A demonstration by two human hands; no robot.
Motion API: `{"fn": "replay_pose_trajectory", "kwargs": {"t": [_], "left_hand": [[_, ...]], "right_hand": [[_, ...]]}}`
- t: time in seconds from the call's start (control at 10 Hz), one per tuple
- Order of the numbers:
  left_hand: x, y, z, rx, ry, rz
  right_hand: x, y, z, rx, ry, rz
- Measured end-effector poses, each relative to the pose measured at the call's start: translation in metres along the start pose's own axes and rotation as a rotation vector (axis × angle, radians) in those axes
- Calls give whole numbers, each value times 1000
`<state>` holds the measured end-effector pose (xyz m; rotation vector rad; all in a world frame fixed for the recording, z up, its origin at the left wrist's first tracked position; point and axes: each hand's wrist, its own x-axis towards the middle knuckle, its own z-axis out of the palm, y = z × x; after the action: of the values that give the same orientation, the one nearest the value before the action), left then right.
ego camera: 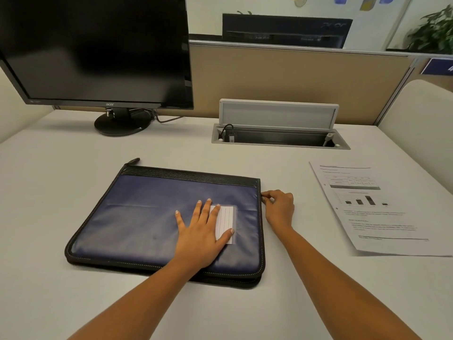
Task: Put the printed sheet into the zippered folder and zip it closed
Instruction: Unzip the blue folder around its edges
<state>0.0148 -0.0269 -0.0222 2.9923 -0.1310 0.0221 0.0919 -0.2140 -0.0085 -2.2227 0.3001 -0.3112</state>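
A dark blue zippered folder (137, 217) with black trim lies flat and closed on the desk in front of me. My left hand (201, 231) rests flat on its cover with fingers spread, partly over a white lined label (226, 223). My right hand (278, 208) is at the folder's right edge near the far corner, its fingertips pinched together on something small there, apparently the zipper pull, which is too small to make out. The printed sheet (372, 209), with a table, a bar chart and text, lies flat on the desk to the right of the folder.
A black monitor (95, 50) on a round stand sits at the back left. An open cable box (279, 138) with a raised lid is set into the desk behind the folder. A partition wall (294, 77) closes the far side.
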Motion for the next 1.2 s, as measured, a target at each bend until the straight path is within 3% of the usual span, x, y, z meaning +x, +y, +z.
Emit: {"fn": "replay_pose_trajectory", "kwargs": {"t": [1.2], "left_hand": [[-2,2,-8,-31,2,13]], "right_hand": [[-129,36,-68,2,-298,-300]]}}
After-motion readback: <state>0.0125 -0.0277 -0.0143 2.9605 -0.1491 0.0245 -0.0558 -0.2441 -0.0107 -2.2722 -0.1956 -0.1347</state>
